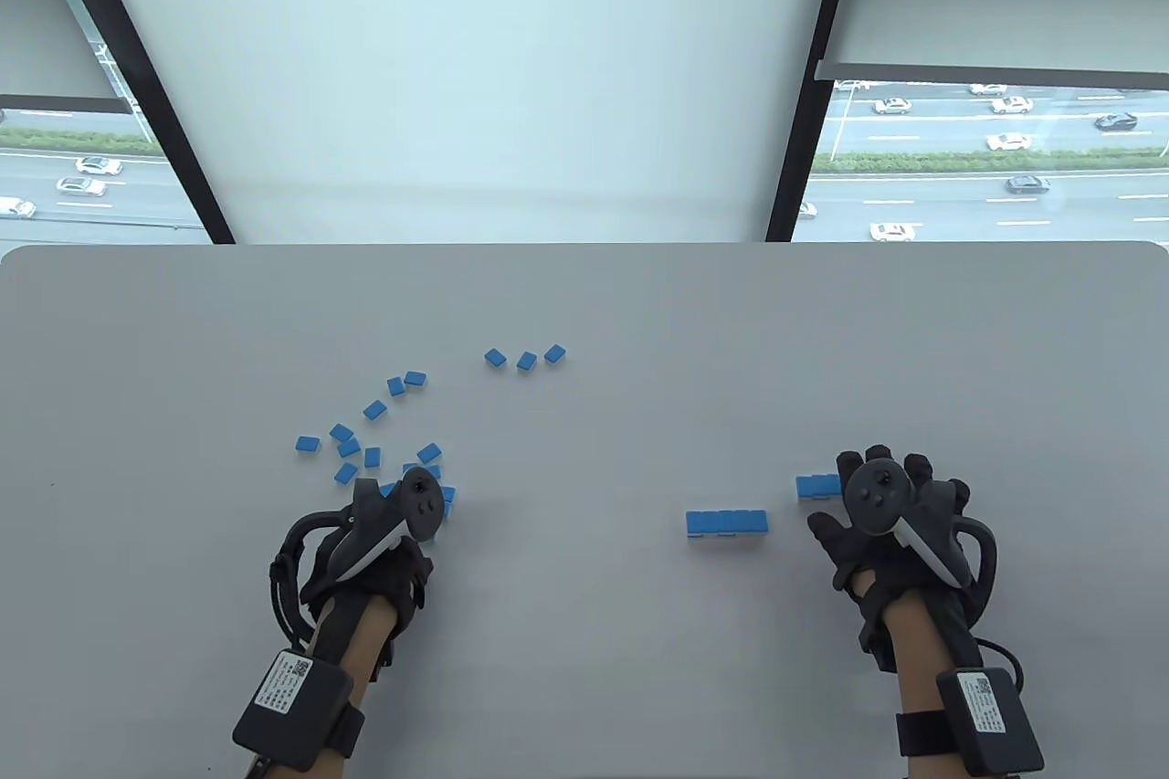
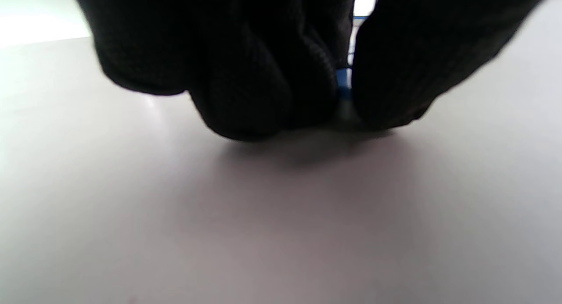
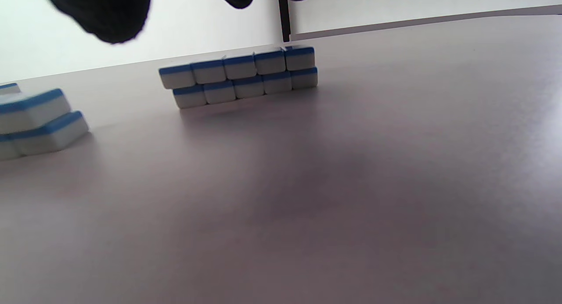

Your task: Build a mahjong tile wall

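Note:
Several loose blue-backed mahjong tiles (image 1: 370, 441) lie scattered on the left of the grey table (image 1: 584, 313). My left hand (image 1: 413, 531) is down at the near edge of that heap. In the left wrist view its curled fingers (image 2: 263, 89) and thumb pinch a blue tile (image 2: 344, 81) just above the table. A short two-layer wall piece (image 1: 726, 522) stands right of centre. A second two-layer piece (image 1: 816, 484) (image 3: 241, 76) stands by my right hand (image 1: 836, 507), which hovers over the table with its fingers spread and holds nothing.
Three more tiles (image 1: 525, 357) lie apart, farther back near the middle. The table's far edge (image 1: 584, 245) meets a window wall. Bare grey surface stretches between the two hands and across the far right.

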`<state>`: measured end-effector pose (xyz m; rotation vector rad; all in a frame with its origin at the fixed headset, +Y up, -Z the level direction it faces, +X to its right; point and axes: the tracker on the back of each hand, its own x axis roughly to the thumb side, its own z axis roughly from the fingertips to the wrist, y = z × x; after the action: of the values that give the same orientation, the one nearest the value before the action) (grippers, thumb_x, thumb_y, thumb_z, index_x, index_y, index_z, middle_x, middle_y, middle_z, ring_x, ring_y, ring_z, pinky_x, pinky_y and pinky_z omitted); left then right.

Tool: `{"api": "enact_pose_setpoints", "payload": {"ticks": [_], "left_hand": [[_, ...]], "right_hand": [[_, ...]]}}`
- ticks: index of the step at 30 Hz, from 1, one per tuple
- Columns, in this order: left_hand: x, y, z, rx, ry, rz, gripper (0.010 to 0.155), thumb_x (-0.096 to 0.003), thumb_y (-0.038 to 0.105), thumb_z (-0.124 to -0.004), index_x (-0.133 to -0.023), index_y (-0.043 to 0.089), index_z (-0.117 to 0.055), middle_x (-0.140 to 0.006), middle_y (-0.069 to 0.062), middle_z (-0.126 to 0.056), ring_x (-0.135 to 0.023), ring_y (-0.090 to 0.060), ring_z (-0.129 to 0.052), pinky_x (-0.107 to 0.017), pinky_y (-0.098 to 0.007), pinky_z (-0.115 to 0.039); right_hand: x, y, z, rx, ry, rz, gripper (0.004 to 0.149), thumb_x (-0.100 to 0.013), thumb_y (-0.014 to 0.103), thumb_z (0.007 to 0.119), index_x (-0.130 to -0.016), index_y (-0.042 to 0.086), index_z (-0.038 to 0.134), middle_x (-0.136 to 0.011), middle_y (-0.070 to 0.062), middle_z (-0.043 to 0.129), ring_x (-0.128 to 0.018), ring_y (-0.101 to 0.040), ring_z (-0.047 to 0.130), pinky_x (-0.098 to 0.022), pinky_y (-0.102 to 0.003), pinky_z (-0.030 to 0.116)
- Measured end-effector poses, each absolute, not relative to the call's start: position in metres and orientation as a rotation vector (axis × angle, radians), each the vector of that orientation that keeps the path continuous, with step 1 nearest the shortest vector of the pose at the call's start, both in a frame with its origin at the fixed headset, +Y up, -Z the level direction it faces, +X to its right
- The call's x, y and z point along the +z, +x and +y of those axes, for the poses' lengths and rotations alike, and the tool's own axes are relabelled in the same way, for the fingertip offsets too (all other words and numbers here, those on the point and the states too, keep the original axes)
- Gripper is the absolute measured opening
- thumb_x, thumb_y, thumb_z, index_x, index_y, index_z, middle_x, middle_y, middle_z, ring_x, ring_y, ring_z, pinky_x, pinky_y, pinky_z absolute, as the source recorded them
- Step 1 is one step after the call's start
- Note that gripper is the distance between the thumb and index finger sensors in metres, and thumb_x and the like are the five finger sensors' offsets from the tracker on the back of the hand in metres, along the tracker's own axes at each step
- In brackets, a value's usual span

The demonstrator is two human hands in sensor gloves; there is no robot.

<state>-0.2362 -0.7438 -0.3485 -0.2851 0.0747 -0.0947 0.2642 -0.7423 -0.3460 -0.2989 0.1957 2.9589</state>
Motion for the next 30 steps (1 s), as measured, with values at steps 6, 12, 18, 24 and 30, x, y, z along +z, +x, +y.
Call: {"api": "enact_pose_setpoints", "payload": {"ticks": [6, 12, 18, 24, 30], "left_hand": [[-0.347, -0.242, -0.728, -0.112, -0.296, 0.082, 0.062, -0.0382, 0.049, -0.092, -0.092, 0.021, -0.078, -0.075, 0.004, -0.096, -0.057, -0.018, -0.103, -0.049, -0.046, -0.088], [-0.352, -0.208, -0.687, -0.036, -0.143, -0.038, 0.062, -0.0385, 0.048, -0.092, -0.093, 0.021, -0.077, -0.076, 0.004, -0.095, -0.057, -0.019, -0.103, -0.049, -0.047, -0.087], [-0.362, -0.131, -0.680, -0.062, -0.023, -0.273, 0.062, -0.0386, 0.048, -0.089, -0.093, 0.022, -0.075, -0.077, 0.005, -0.093, -0.058, -0.019, -0.101, -0.049, -0.047, -0.086], [-0.379, -0.078, -0.705, -0.137, -0.086, -0.367, 0.061, -0.0384, 0.051, -0.088, -0.093, 0.028, -0.074, -0.078, 0.008, -0.092, -0.061, -0.018, -0.099, -0.052, -0.047, -0.084], [-0.386, -0.069, -0.742, -0.158, -0.181, -0.382, 0.058, -0.0378, 0.051, -0.090, -0.091, 0.031, -0.078, -0.076, 0.010, -0.094, -0.059, -0.018, -0.101, -0.051, -0.046, -0.085]], "right_hand": [[-0.346, 0.264, -0.742, 2.957, -0.295, 0.187, 0.079, -0.040, 0.063, 0.069, -0.106, 0.035, 0.035, -0.115, 0.003, 0.025, -0.103, -0.039, 0.016, -0.066, -0.065, 0.010], [-0.346, 0.265, -0.742, 2.958, -0.295, 0.175, 0.079, -0.040, 0.063, 0.069, -0.106, 0.035, 0.035, -0.115, 0.003, 0.025, -0.103, -0.039, 0.016, -0.066, -0.065, 0.010], [-0.345, 0.265, -0.742, 2.959, -0.302, 0.174, 0.079, -0.040, 0.063, 0.069, -0.106, 0.035, 0.035, -0.115, 0.003, 0.025, -0.103, -0.039, 0.016, -0.066, -0.065, 0.010], [-0.345, 0.265, -0.742, 2.964, -0.301, 0.176, 0.079, -0.040, 0.063, 0.070, -0.106, 0.035, 0.035, -0.115, 0.003, 0.025, -0.103, -0.039, 0.016, -0.066, -0.065, 0.010], [-0.345, 0.265, -0.742, 2.955, -0.286, 0.175, 0.080, -0.040, 0.063, 0.070, -0.106, 0.035, 0.035, -0.115, 0.002, 0.025, -0.103, -0.040, 0.017, -0.066, -0.065, 0.011]]}}
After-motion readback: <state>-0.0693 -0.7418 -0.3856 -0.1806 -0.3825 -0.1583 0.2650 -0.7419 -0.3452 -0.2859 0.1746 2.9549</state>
